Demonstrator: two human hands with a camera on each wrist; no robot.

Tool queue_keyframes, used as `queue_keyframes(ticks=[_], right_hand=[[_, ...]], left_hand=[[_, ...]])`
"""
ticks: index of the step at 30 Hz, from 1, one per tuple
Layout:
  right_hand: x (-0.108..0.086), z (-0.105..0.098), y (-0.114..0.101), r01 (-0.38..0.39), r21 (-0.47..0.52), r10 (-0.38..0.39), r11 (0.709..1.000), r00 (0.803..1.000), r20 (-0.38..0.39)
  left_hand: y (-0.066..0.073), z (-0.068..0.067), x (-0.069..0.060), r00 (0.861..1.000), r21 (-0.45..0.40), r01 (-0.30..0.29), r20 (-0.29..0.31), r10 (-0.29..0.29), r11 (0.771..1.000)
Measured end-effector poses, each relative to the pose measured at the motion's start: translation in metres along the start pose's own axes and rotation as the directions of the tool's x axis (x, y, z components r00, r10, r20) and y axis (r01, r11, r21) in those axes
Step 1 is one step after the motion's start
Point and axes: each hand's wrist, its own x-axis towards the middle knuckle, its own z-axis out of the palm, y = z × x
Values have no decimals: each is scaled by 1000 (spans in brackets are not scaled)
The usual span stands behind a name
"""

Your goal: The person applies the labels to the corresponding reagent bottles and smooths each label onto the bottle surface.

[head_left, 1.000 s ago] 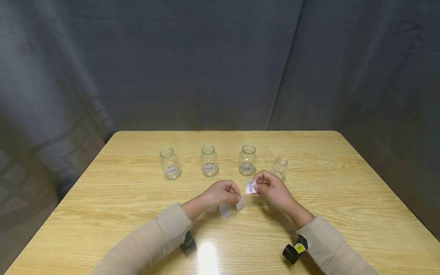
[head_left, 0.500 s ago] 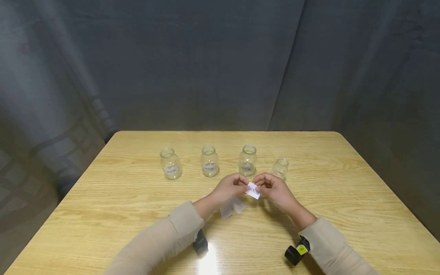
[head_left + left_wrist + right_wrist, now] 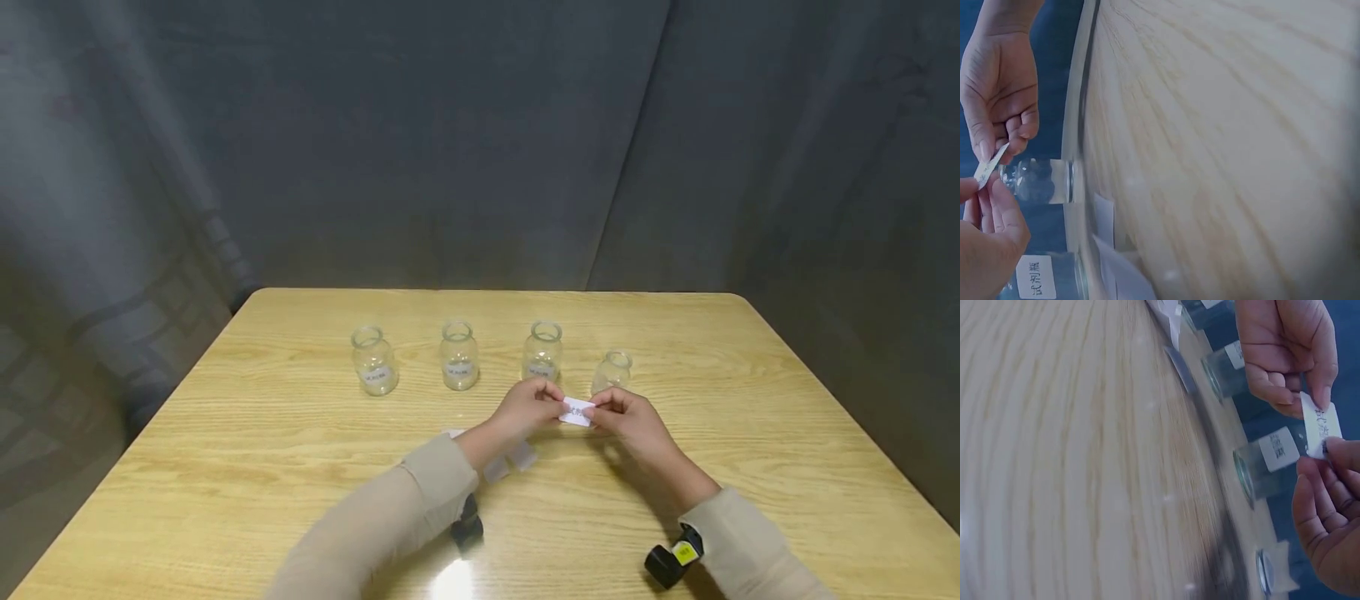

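A white label [image 3: 576, 412] printed with dark characters is stretched between my two hands in the head view. My left hand [image 3: 525, 410] pinches its left edge, and my right hand [image 3: 633, 425] pinches its right edge. Just behind the right hand stands a small glass jar [image 3: 611, 375], partly covered by the fingers. A labelled glass jar [image 3: 543, 354] is behind the left hand. The right wrist view shows the label [image 3: 1320, 422] held between thumbs and fingers, its print facing that camera.
Two more labelled glass jars, one at the left [image 3: 375, 367] and one in the middle [image 3: 459, 367], stand in the row. Pale paper pieces [image 3: 497, 469] lie on the wooden table [image 3: 225, 467] beside the left forearm. A dark curtain [image 3: 420, 150] hangs behind.
My left hand has left the paper pieces and moved right to take the label's other edge. Both hands have then shifted slightly right, and the label has turned nearly level.
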Motion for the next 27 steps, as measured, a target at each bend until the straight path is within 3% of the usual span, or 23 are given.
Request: queue_keyframes(ticks=[5,10,15,19,24,27], right_hand=[[0,-11,10,64,70,-63,995,998,-22],[4,-22,17,61,105,-53,993,995,-78],[8,-29,20,-32,72,44,997,984,-171],[9,-32,20,-72,24,76,997,972,-222],[10,-34,15,-133,-131,92,983,956,-277],[11,-36,15,-157,-167,102,973,949,-297]], left_hand=[[0,10,8,1000,71,-6,-19,7,997],[4,21,15,998,172,-20,-63,31,985],[6,31,22,993,238,-20,-105,46,971],[6,40,29,988,281,-14,-144,57,960],[5,50,37,982,308,-3,-179,61,951],[5,55,43,976,356,-5,-203,82,935]])
